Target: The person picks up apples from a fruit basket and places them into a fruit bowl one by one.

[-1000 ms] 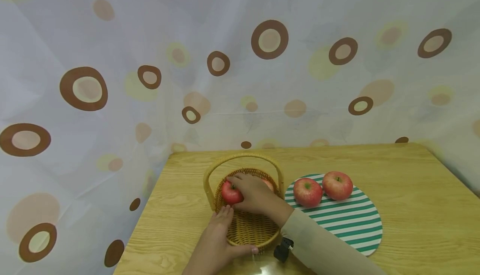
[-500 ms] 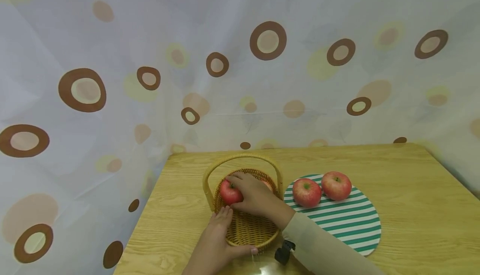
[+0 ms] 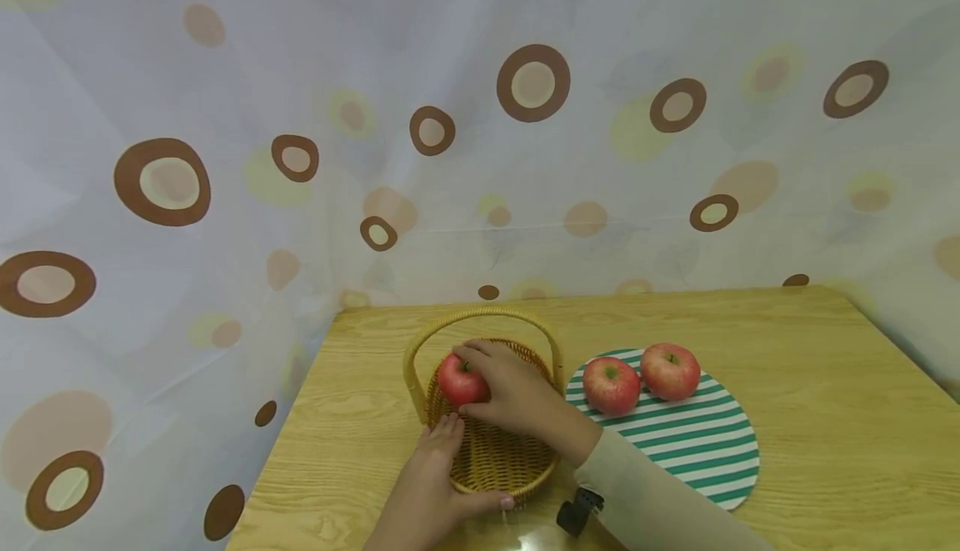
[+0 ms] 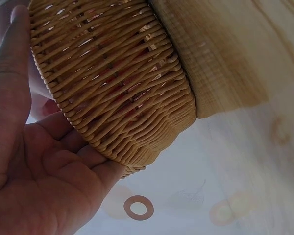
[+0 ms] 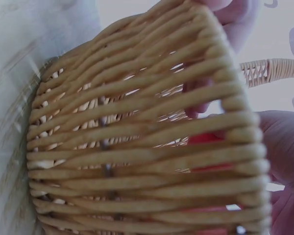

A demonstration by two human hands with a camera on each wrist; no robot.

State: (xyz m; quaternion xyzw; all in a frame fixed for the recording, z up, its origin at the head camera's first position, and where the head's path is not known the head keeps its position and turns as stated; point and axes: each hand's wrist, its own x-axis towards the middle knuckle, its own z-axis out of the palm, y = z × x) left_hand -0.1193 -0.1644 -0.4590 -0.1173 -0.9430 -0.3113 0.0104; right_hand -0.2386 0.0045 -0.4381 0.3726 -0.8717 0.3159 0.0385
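The right hand [image 3: 517, 393] bends its fingers and thumb around a red apple [image 3: 460, 381] and holds it. The apple is inside the woven basket [image 3: 502, 459], at the far left part. I can't tell if it touches the bottom. The left hand [image 3: 435, 476] is spread wide and has hold of the basket's near left edge, its thumb well apart from its fingers. Next to the basket, a second apple [image 3: 612, 387] and a third apple [image 3: 671, 373] sit on a green and white stripy mat [image 3: 697, 451] on the wooden table [image 3: 825, 384]
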